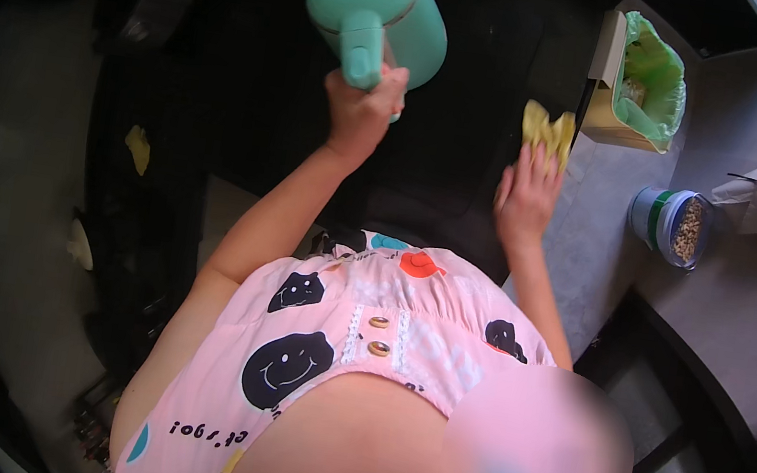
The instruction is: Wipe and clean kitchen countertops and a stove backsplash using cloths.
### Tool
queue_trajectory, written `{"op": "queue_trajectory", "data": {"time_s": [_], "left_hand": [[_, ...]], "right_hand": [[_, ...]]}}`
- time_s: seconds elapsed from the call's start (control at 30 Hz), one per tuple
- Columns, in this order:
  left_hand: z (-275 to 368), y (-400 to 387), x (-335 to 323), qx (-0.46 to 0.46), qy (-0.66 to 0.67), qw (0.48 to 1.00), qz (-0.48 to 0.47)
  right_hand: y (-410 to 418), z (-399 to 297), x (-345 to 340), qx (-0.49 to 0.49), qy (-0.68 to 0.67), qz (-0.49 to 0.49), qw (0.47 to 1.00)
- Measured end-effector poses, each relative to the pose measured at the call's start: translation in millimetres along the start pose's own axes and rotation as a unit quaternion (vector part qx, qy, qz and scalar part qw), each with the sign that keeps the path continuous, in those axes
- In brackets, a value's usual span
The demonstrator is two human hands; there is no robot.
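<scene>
My left hand [364,115] grips the handle of a mint-green electric kettle [409,16] at the top middle of the view, over a black tabletop [464,140]. To the right, my right hand [531,196] lies flat with its fingers on a yellow cloth [547,133], close to the right edge of the same tabletop. Whether the kettle's base touches the top cannot be told.
Beyond the right edge hangs a beige bin [599,111] with a green liner. A clear-lidded tub [666,226] of small pale pieces stands below it. Another yellow cloth [137,150] lies at the left. A dark-framed piece of furniture [675,452] stands lower right.
</scene>
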State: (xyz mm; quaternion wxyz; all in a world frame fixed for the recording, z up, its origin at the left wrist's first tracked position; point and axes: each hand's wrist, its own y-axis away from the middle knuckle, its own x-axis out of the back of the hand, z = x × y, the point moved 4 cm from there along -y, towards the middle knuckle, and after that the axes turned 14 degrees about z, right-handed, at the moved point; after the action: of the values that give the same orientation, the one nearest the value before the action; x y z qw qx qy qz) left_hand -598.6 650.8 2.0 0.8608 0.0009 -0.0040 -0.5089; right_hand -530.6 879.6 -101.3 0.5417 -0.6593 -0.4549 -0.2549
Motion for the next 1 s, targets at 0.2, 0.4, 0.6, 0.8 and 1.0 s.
{"op": "queue_trajectory", "data": {"time_s": [0.2, 0.4, 0.6, 0.8, 1.0], "left_hand": [[-5, -2, 2, -0.135, -0.096, 0.976, -0.141], [-20, 6, 86, -0.138, -0.187, 0.970, -0.076], [-19, 20, 161, -0.119, -0.218, 0.968, -0.033], [-72, 52, 320, -0.019, -0.230, 0.964, 0.135], [-117, 103, 450, 0.052, -0.244, 0.931, 0.267]], "right_hand": [[63, -12, 21, 0.009, -0.128, 0.050, 0.990], [-71, -10, -10, -0.032, -0.288, 0.257, 0.922], [-174, -4, -127, 0.002, -0.060, -0.043, 0.997], [-69, -31, -100, 0.104, -0.047, 0.053, 0.992], [99, -94, -17, -0.010, -0.025, 0.004, 1.000]]}}
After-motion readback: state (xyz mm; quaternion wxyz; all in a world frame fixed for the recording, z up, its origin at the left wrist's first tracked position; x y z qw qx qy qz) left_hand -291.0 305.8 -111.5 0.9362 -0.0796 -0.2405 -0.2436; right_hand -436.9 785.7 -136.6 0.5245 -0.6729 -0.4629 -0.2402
